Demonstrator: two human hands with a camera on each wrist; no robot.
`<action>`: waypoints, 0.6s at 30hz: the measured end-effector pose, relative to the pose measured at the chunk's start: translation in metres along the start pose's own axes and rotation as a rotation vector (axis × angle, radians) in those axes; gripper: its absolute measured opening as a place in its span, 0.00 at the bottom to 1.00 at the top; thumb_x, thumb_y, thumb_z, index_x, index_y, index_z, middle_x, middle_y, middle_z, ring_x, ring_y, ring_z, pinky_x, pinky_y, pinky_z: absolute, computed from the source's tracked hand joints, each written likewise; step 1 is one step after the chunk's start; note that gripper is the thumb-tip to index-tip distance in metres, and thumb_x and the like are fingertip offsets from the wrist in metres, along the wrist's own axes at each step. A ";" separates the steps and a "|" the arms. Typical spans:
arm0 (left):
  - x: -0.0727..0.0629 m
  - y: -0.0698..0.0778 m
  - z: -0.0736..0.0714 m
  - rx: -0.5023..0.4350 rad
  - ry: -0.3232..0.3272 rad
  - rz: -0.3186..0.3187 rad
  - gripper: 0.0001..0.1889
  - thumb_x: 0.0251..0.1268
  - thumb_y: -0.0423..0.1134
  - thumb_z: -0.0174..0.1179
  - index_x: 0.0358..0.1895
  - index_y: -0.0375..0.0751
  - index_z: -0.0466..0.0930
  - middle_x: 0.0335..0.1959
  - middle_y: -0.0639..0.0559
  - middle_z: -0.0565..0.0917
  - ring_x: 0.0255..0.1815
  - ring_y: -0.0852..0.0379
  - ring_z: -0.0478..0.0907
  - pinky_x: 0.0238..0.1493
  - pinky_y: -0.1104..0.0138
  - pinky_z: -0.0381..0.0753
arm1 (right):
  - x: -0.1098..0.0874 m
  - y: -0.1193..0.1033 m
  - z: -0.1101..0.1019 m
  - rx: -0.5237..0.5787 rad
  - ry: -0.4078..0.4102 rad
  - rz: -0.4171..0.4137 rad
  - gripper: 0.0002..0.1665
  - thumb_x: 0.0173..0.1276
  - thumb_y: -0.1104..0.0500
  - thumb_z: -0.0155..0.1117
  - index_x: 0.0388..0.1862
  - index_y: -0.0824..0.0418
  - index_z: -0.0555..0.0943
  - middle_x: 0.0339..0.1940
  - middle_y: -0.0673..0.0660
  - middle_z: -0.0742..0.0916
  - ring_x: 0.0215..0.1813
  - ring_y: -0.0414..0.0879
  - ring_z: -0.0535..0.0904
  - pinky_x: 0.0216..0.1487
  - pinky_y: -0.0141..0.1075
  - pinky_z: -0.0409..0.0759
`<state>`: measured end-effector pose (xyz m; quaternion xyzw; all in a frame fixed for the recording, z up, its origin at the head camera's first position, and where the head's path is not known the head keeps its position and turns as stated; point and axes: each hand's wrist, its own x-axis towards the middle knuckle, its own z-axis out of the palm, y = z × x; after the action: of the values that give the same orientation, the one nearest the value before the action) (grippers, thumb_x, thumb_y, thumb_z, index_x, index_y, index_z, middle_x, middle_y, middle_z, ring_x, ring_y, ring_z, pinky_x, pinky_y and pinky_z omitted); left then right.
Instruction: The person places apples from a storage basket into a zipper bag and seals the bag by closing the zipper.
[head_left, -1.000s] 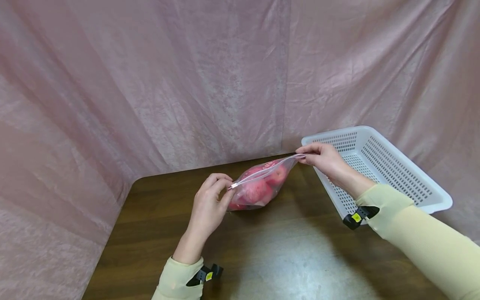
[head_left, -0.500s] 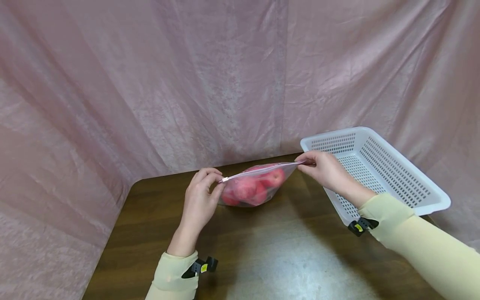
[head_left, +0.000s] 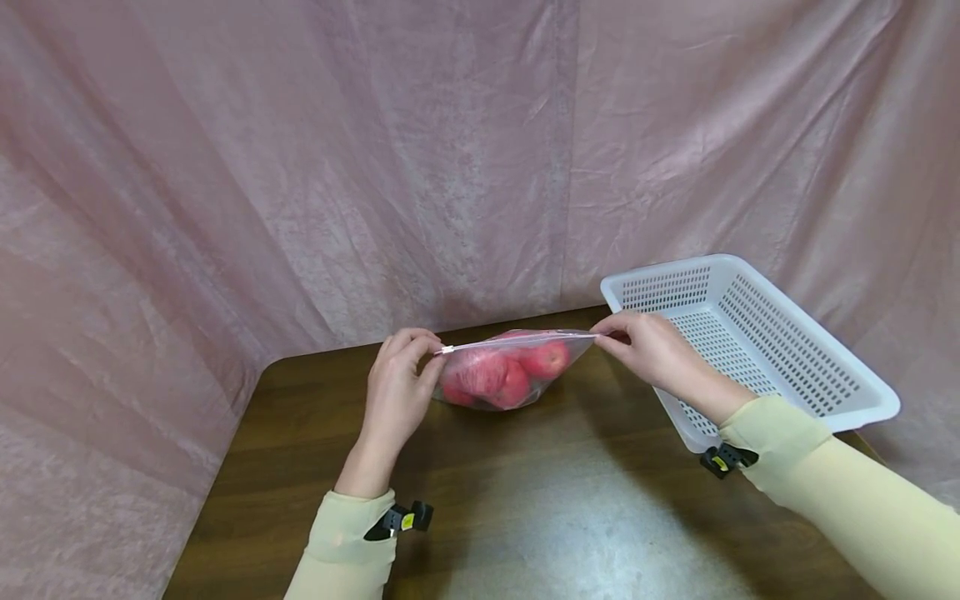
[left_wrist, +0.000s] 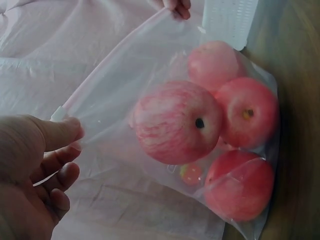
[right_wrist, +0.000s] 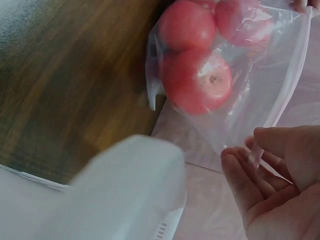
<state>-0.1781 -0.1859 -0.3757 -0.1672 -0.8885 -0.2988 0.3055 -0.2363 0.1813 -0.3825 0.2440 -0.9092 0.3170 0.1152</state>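
Observation:
A clear zip bag (head_left: 573, 352) is stretched between both hands over the table, its top edge nearly straight. Several red apples (left_wrist: 177, 122) lie at its bottom, seen through the film. My left hand (head_left: 397, 385) pinches the bag's left top corner at the white slider (left_wrist: 58, 114), between thumb and fingers. At the opposite top corner, my right hand (head_left: 651, 348) pinches the film with thumb and fingertips. In the right wrist view, the right thumb (right_wrist: 272, 140) lies over the bag's edge. Whether the bag's base touches the table is hard to tell.
A white perforated plastic basket (head_left: 810, 321) stands at the right, partly behind the right forearm. The brown wooden table (head_left: 300, 467) has a pink curtain (head_left: 450, 167) behind and to its sides. Both wrists wear black camera straps.
The bag's gaping top has been pulled straight and narrow. My left hand has moved left and slightly away, carrying the slider corner. The right hand has come slightly lower in view.

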 end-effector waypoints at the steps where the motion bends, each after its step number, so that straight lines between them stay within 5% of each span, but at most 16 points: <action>1: 0.000 0.001 0.000 0.000 -0.002 0.003 0.06 0.66 0.28 0.78 0.40 0.39 0.91 0.50 0.47 0.88 0.52 0.42 0.81 0.54 0.49 0.80 | 0.000 0.000 0.000 -0.008 -0.005 -0.001 0.06 0.77 0.63 0.74 0.48 0.63 0.93 0.39 0.53 0.93 0.40 0.48 0.86 0.47 0.50 0.83; 9: -0.005 0.010 0.002 -0.023 -0.025 0.004 0.05 0.70 0.31 0.76 0.42 0.44 0.91 0.43 0.51 0.91 0.47 0.48 0.87 0.51 0.50 0.83 | -0.003 0.001 0.000 -0.047 -0.043 -0.002 0.07 0.74 0.64 0.74 0.48 0.63 0.92 0.37 0.52 0.92 0.39 0.47 0.84 0.46 0.50 0.83; 18: -0.015 0.010 0.002 -0.082 0.019 -0.031 0.06 0.69 0.31 0.77 0.42 0.45 0.90 0.38 0.54 0.89 0.39 0.56 0.84 0.45 0.55 0.85 | -0.005 0.004 0.002 -0.066 -0.076 -0.039 0.11 0.72 0.63 0.78 0.51 0.64 0.90 0.41 0.54 0.91 0.43 0.50 0.85 0.50 0.52 0.83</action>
<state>-0.1634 -0.1786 -0.3824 -0.1631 -0.8750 -0.3413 0.3022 -0.2339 0.1854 -0.3880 0.2697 -0.9179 0.2752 0.0946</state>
